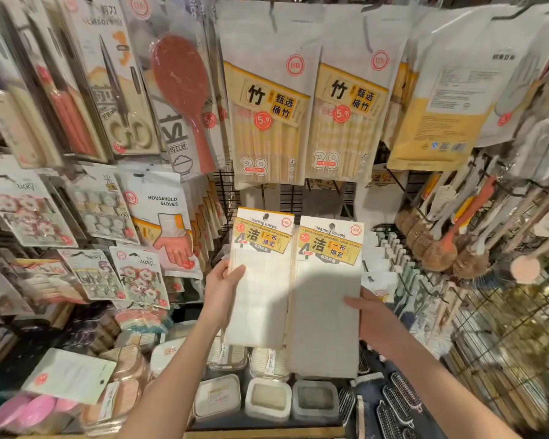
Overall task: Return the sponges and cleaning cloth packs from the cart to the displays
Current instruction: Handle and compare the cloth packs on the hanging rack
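Below the two hanging bamboo chopstick packs, two cleaning towel packs are held up side by side in front of a black wire grid; both stand upright with their yellow printed headers on top, and their inner edges meet; the white cleaning towel pack sits under the left-hand chopstick pack, and the left hand grips it at its left edge, thumb laid over the front, the other fingers hidden behind; the grey cleaning towel pack sits under the right-hand chopstick pack and hangs a little lower, and the right hand grips it at its right edge, thumb pressed across the front, the remaining fingers out of sight behind it; left of the chopstick packs hang a red rice paddle and, further left, kitchen scissors; down and to the left of them a household gloves pack hangs just beside the white pack; to their lower right, long-handled scrubbing brushes jut out from hooks; well below them, under both towel packs, lidded soap boxes lie in a row on a shelf.
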Tool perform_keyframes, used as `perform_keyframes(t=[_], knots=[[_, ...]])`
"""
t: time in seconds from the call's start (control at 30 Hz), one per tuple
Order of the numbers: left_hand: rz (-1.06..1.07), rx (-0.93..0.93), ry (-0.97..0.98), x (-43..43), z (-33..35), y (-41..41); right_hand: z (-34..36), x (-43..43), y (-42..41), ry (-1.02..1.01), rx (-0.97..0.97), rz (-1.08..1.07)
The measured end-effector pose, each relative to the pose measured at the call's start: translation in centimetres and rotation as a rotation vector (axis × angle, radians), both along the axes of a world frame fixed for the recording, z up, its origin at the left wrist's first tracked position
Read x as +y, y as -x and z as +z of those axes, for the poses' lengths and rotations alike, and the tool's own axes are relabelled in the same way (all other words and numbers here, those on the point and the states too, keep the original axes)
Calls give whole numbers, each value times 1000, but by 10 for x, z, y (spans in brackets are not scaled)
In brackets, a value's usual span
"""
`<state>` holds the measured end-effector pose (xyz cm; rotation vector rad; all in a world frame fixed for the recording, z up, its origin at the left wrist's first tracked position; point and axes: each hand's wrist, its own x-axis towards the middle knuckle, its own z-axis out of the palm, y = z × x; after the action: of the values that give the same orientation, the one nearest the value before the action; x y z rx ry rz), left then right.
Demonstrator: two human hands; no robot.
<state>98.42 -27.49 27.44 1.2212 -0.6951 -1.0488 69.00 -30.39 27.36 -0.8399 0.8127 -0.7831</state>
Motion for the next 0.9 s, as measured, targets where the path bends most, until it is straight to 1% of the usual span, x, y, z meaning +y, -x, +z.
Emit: perform_keyframes(t=[0.13, 0.23, 0.33, 0.4, 0.47, 0.57, 0.6, 0.67, 0.73, 0.9], knots=[[44, 8, 1, 1, -3, 2, -2, 0, 1, -15, -17, 0], [101, -26, -30, -7, -4, -2, -4, -1, 2, -13, -29, 23], [129, -103, -112, -25, 2, -5, -4, -2, 1, -11, -23, 31], [152, -86, -169, -41, 7, -8, -3, -3, -2, -8, -12, 34], [133, -83, -259, -57, 13, -12, -1, -5, -6, -3, -4, 40], [-7, -178, -344, -73, 19, -17, 8, -6, -22, 3, 34, 53], [-9, -212, -353, -74, 23, -15, 9, -7, -29, -2, 47, 52], [39, -239, -309, -71, 30, -12, 11, -11, -45, -24, 57, 30], [64, -238, -218, -62, 34, -13, 9, -14, -61, -33, 62, 23], [40, -173, -119, -31, 29, -32, 11, -12, -100, 21, 148, 85]])
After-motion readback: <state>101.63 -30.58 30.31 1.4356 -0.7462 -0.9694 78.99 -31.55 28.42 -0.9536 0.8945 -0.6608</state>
